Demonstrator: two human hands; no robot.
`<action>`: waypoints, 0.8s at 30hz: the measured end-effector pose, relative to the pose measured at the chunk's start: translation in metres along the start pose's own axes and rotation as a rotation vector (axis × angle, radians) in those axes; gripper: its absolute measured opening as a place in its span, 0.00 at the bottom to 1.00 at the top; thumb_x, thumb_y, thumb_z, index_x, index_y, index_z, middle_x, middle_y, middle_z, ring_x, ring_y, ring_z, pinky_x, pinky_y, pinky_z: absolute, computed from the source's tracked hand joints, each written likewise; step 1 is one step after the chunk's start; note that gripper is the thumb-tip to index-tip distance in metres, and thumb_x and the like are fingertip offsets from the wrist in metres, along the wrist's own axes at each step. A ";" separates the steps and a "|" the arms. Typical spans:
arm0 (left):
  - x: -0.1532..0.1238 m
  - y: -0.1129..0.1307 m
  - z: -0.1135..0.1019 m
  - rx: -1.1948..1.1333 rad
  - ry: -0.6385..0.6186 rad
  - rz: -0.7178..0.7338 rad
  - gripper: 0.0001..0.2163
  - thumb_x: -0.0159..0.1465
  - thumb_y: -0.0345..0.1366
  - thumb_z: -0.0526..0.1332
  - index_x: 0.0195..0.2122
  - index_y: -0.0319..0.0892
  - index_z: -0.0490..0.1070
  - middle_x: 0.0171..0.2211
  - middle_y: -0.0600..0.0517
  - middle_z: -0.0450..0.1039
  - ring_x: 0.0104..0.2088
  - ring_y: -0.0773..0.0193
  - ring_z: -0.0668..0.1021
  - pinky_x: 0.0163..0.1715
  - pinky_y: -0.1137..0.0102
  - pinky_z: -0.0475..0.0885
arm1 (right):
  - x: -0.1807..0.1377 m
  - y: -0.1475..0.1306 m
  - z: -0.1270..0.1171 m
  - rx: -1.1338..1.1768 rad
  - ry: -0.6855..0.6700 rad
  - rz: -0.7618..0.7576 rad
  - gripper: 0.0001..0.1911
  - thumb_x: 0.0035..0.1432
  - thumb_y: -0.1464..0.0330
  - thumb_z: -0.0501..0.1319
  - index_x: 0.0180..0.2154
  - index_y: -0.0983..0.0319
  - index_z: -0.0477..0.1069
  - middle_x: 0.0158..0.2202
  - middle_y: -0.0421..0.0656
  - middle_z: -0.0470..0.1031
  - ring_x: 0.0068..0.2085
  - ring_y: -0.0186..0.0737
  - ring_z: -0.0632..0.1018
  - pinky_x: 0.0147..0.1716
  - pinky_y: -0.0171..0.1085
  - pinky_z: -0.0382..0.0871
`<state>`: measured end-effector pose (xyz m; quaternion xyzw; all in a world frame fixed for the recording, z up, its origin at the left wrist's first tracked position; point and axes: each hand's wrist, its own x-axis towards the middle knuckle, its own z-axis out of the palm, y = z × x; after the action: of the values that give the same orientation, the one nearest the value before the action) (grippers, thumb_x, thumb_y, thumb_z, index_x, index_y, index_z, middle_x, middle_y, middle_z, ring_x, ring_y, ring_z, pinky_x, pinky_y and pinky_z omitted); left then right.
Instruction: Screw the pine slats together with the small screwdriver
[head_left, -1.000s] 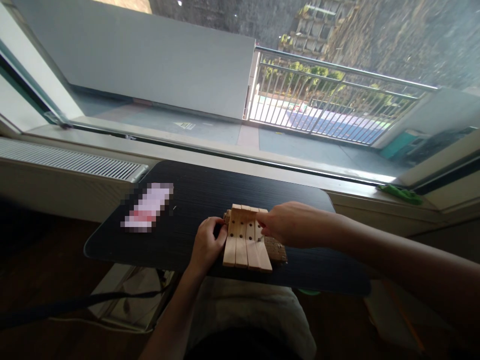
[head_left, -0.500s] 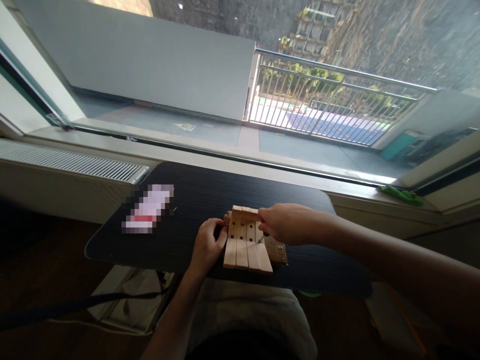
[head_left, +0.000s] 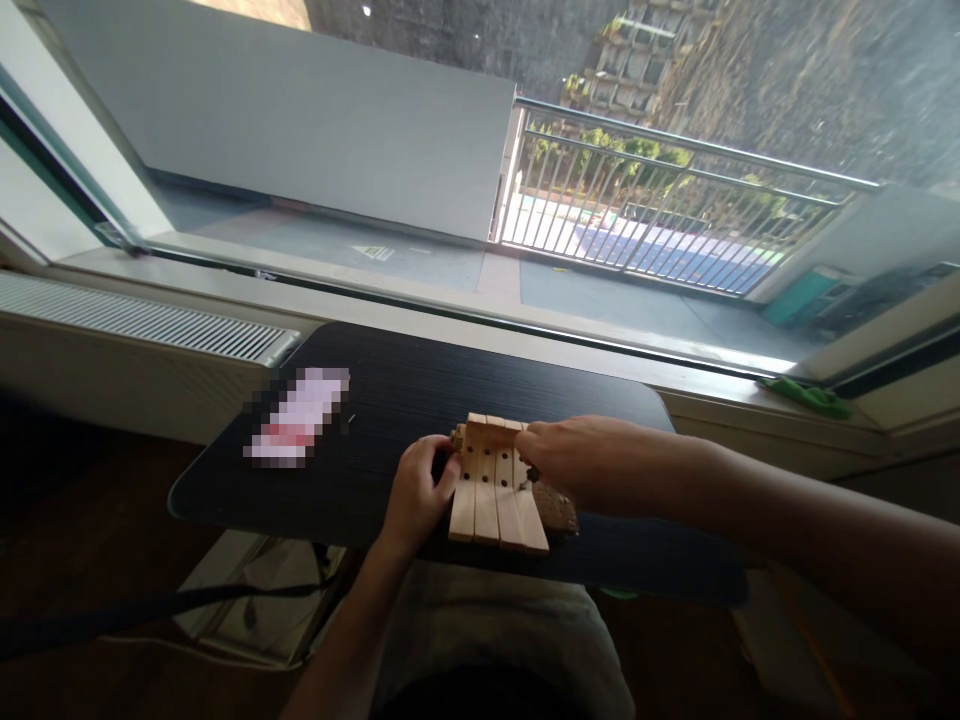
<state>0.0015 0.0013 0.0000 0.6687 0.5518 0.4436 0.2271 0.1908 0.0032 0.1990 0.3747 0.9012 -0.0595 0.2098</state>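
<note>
A small wooden assembly [head_left: 485, 500] of light slats with two rows of dark round holes or screw heads lies near the table's front edge. My left hand [head_left: 421, 490] is closed at its left side, thumb and fingers curled against the edge. From the right, my right hand [head_left: 559, 458] reaches over the rightmost slat, fingers closed round what looks like a screwdriver [head_left: 533, 475]. Its dark part and thin tip show below the fingers, by the lower hole; its upper part is hidden in the hand. A rough brown wooden piece [head_left: 556, 510] juts out under the slats at the right.
The black table [head_left: 405, 375] has rounded corners. A blurred-out pink and white item [head_left: 304, 415] lies on its left part. Behind it are a window sill and a radiator [head_left: 150, 315]. A green cloth [head_left: 806, 396] rests on the sill at the right.
My right hand has turned and lowered slightly over the rightmost slat, with more of the tool's dark part now showing. My left hand keeps its place on the wood.
</note>
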 end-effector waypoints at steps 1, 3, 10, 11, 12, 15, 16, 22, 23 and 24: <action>0.000 0.000 0.000 0.006 0.000 0.018 0.09 0.64 0.38 0.56 0.42 0.41 0.71 0.41 0.46 0.77 0.44 0.55 0.77 0.49 0.58 0.70 | 0.001 0.001 0.000 -0.029 -0.039 -0.033 0.11 0.58 0.79 0.58 0.42 0.64 0.73 0.37 0.49 0.79 0.33 0.42 0.79 0.28 0.37 0.65; 0.000 0.001 0.000 0.021 -0.006 0.043 0.11 0.65 0.39 0.55 0.44 0.41 0.71 0.43 0.45 0.77 0.46 0.54 0.77 0.52 0.56 0.69 | 0.003 0.003 0.001 -0.102 -0.051 -0.055 0.11 0.57 0.80 0.58 0.41 0.65 0.73 0.37 0.48 0.79 0.33 0.43 0.79 0.27 0.37 0.65; 0.000 0.003 -0.001 0.039 -0.034 0.028 0.11 0.64 0.39 0.55 0.42 0.40 0.72 0.43 0.45 0.78 0.46 0.53 0.78 0.56 0.52 0.67 | 0.003 0.004 0.008 -0.239 -0.096 -0.098 0.11 0.60 0.81 0.55 0.41 0.66 0.72 0.37 0.47 0.77 0.32 0.40 0.79 0.24 0.35 0.61; 0.000 0.003 -0.001 0.038 -0.034 0.027 0.11 0.64 0.39 0.55 0.42 0.40 0.73 0.42 0.45 0.79 0.46 0.53 0.78 0.56 0.52 0.67 | 0.003 0.004 0.008 -0.243 -0.100 -0.109 0.10 0.61 0.81 0.55 0.41 0.66 0.72 0.36 0.47 0.77 0.32 0.40 0.79 0.24 0.36 0.61; 0.001 0.003 -0.001 0.037 -0.035 0.025 0.11 0.65 0.39 0.55 0.42 0.41 0.73 0.42 0.45 0.79 0.45 0.53 0.78 0.56 0.52 0.67 | 0.002 0.004 0.007 -0.240 -0.103 -0.130 0.10 0.61 0.81 0.55 0.42 0.65 0.71 0.36 0.47 0.77 0.32 0.41 0.79 0.24 0.36 0.60; 0.001 0.002 -0.001 0.038 -0.042 0.020 0.12 0.64 0.39 0.55 0.43 0.41 0.72 0.42 0.45 0.79 0.46 0.53 0.79 0.57 0.52 0.66 | 0.003 0.003 0.002 -0.198 -0.095 -0.181 0.12 0.62 0.80 0.55 0.46 0.65 0.70 0.37 0.47 0.77 0.32 0.41 0.78 0.23 0.36 0.58; 0.001 0.002 -0.001 0.039 -0.040 0.021 0.12 0.64 0.39 0.55 0.43 0.41 0.72 0.43 0.45 0.79 0.47 0.53 0.78 0.57 0.52 0.66 | 0.003 0.003 0.001 -0.179 -0.096 -0.183 0.12 0.62 0.80 0.55 0.46 0.65 0.69 0.37 0.48 0.77 0.32 0.41 0.78 0.23 0.36 0.58; 0.002 0.001 -0.001 0.039 -0.042 0.018 0.14 0.64 0.40 0.56 0.47 0.41 0.71 0.50 0.44 0.76 0.52 0.52 0.76 0.58 0.53 0.66 | 0.003 0.005 0.005 -0.085 -0.063 -0.141 0.15 0.61 0.81 0.54 0.47 0.61 0.69 0.39 0.47 0.78 0.34 0.41 0.78 0.27 0.38 0.62; 0.002 0.001 -0.001 0.034 -0.054 0.012 0.15 0.64 0.40 0.56 0.48 0.41 0.71 0.49 0.44 0.77 0.51 0.52 0.77 0.58 0.52 0.65 | 0.003 0.006 0.006 -0.073 -0.069 -0.151 0.15 0.61 0.81 0.55 0.47 0.62 0.69 0.39 0.48 0.79 0.34 0.42 0.78 0.27 0.39 0.61; 0.002 0.001 -0.001 0.029 -0.063 0.007 0.15 0.64 0.40 0.56 0.49 0.41 0.71 0.48 0.45 0.78 0.50 0.52 0.77 0.58 0.52 0.64 | 0.003 0.006 0.008 -0.061 -0.074 -0.157 0.15 0.60 0.81 0.55 0.46 0.62 0.69 0.39 0.48 0.79 0.34 0.42 0.78 0.27 0.39 0.61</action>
<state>0.0012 0.0031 0.0022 0.6876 0.5485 0.4148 0.2330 0.1960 0.0074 0.1911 0.2940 0.9207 -0.0620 0.2491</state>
